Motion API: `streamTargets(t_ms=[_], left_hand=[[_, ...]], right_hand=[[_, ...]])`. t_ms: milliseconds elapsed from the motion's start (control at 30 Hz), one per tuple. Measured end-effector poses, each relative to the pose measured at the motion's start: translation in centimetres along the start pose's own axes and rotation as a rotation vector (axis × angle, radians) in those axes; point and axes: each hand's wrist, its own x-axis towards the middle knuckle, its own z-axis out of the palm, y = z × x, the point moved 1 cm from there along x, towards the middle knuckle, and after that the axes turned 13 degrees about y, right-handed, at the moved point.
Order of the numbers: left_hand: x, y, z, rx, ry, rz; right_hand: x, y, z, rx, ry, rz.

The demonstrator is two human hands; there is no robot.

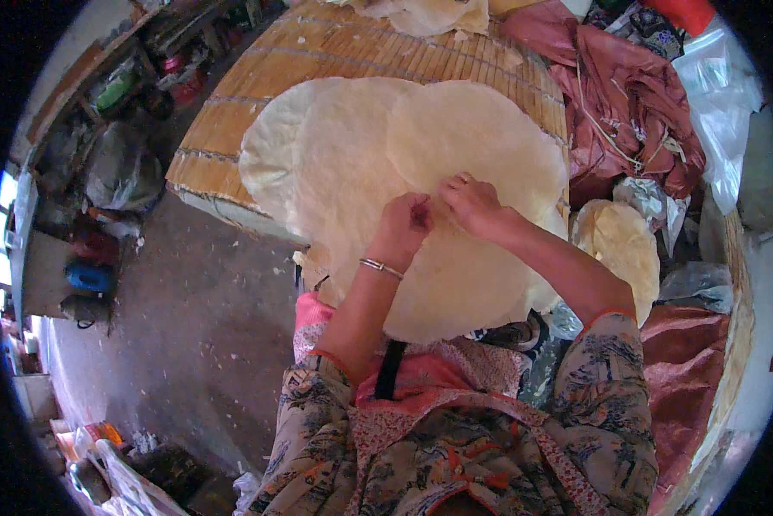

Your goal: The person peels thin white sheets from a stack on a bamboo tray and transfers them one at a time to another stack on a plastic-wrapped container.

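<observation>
Several thin, pale, round sheets overlap on a slatted bamboo mat; I cannot tell their material. My left hand, with a bangle at the wrist, is curled over the middle of the sheets. Close to its right, my right hand has its fingers bent down at the edge of the upper round sheet. Whether either hand pinches a sheet is too small to tell. The lowest part of the sheets hangs before my apron.
Reddish woven plastic sacking and a clear plastic bag lie at the right. More pale sheets stand beside the mat's right edge. Cluttered wooden shelves line the left, beyond the concrete floor.
</observation>
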Motion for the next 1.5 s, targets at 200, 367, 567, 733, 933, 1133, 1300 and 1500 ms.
streamTargets(t_ms=[200,367,567,733,933,1133,1300,1500], left_hand=[[-0.7,2.1,2.1,-0.248,0.063,-0.27],[-0.9,3.0,2.7,-0.381,0.232,-0.388],[-7.3,4.3,1.8,-0.315,0.067,-0.062],[-17.5,4.6,-4.8,-0.223,0.419,0.11],[-21.2,-0.5,-9.8,0.427,0.424,0.385],[-21.1,-0.4,-6.1,0.619,0.05,0.29],[-21.1,-0.2,-5.0,0.222,0.161,0.084],[-21.5,1.0,-2.9,-0.32,0.307,-0.23]], right_hand=[[-0.6,0.7,-1.1,0.002,-0.14,0.054],[-1.6,-1.4,-1.0,-0.107,-0.115,0.2],[2.5,7.9,-4.5,-0.157,-0.024,0.27],[6.8,6.0,-15.3,-0.024,0.159,0.041],[-4.6,-7.1,-9.3,-0.042,0.017,-0.286],[-9.9,-12.4,-3.9,0.11,-0.056,-0.217],[-8.8,-13.1,-5.3,0.159,-0.025,-0.221],[-8.7,-14.0,-4.3,0.173,0.015,-0.236]])
